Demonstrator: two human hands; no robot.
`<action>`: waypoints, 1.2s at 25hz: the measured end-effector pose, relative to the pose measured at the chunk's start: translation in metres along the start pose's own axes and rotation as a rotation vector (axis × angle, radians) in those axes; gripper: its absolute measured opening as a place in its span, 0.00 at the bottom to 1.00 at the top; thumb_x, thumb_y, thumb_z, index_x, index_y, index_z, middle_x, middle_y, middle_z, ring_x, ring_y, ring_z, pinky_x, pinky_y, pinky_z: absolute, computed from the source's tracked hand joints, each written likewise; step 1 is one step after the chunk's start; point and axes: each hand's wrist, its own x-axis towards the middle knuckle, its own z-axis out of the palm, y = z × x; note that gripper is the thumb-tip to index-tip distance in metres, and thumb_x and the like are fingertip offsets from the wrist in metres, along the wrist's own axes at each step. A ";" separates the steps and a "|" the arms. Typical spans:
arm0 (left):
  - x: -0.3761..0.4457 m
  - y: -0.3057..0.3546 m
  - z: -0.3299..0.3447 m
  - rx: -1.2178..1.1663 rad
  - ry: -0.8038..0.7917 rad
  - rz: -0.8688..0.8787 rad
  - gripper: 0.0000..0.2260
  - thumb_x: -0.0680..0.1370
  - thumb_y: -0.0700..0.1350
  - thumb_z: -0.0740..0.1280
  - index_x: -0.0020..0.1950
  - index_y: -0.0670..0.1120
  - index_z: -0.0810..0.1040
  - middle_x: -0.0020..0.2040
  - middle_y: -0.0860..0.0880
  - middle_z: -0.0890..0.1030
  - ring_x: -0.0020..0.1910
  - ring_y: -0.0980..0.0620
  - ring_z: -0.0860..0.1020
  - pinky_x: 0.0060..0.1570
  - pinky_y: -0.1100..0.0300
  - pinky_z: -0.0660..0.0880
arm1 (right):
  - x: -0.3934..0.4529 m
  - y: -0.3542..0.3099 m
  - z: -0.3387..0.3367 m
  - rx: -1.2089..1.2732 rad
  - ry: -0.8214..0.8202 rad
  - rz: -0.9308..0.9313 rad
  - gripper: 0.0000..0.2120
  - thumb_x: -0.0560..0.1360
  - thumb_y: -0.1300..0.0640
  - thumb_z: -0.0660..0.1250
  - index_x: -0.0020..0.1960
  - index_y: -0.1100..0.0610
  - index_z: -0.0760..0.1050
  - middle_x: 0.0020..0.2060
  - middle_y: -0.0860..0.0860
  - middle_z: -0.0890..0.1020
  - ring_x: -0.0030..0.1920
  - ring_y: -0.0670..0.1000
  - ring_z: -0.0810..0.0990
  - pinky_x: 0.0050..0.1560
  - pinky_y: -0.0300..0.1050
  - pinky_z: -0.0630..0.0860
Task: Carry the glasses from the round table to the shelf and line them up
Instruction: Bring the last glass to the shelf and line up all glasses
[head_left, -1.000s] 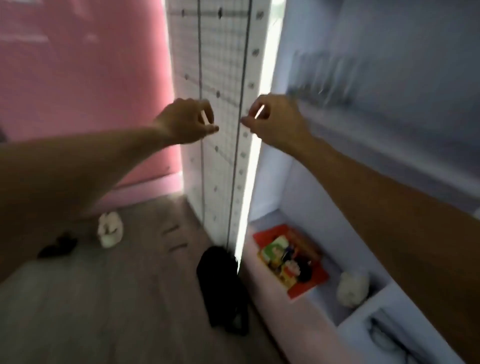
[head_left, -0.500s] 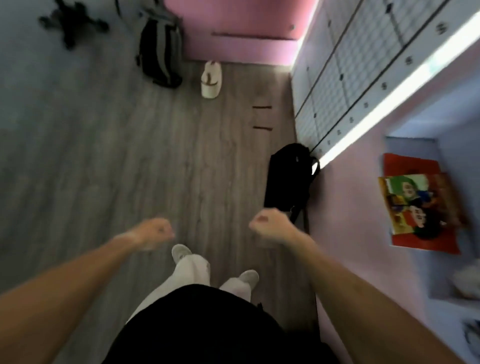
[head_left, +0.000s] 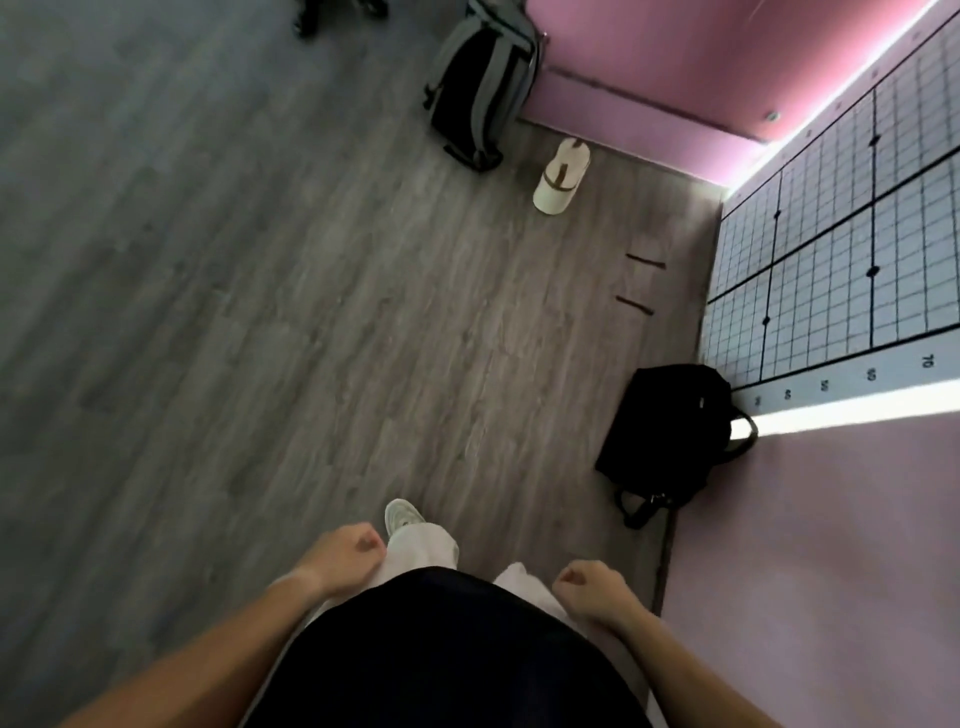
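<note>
No glasses, round table or shelf compartments show in the head view; it looks straight down at the grey wood floor. My left hand (head_left: 345, 557) hangs low at centre-left, fingers curled into a loose fist with nothing in it. My right hand (head_left: 589, 587) hangs at centre-right beside my black top, also curled shut and empty. A white shoe (head_left: 402, 515) shows between them.
A black bag (head_left: 667, 431) lies on the floor against the pink panel (head_left: 810, 545) at right. A white gridded board (head_left: 841, 260) stands at upper right. A grey backpack (head_left: 480, 88) and a cream cap (head_left: 561, 176) lie by the pink wall at the top.
My hands came down from shelf height to my waist. The view swung from the shelf down to the floor, and both hands drew closer to my body.
</note>
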 end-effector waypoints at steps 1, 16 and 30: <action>0.006 0.002 -0.014 -0.038 0.003 0.005 0.07 0.74 0.52 0.64 0.41 0.51 0.79 0.43 0.53 0.83 0.47 0.50 0.81 0.48 0.58 0.75 | 0.006 -0.016 -0.014 0.018 0.040 -0.004 0.15 0.77 0.53 0.62 0.52 0.61 0.82 0.51 0.56 0.85 0.55 0.58 0.82 0.53 0.47 0.76; 0.113 0.043 -0.205 -0.249 0.104 -0.143 0.07 0.77 0.44 0.68 0.39 0.53 0.79 0.40 0.50 0.81 0.47 0.47 0.83 0.48 0.57 0.77 | 0.136 -0.242 -0.192 0.063 0.075 -0.149 0.06 0.76 0.52 0.64 0.45 0.47 0.79 0.43 0.45 0.82 0.49 0.49 0.79 0.50 0.40 0.70; 0.228 0.173 -0.450 -0.395 0.240 -0.074 0.09 0.64 0.55 0.64 0.37 0.52 0.79 0.33 0.56 0.80 0.35 0.52 0.77 0.50 0.53 0.78 | 0.247 -0.432 -0.407 -0.154 0.009 -0.253 0.07 0.77 0.52 0.64 0.41 0.49 0.76 0.36 0.45 0.77 0.43 0.49 0.76 0.46 0.41 0.70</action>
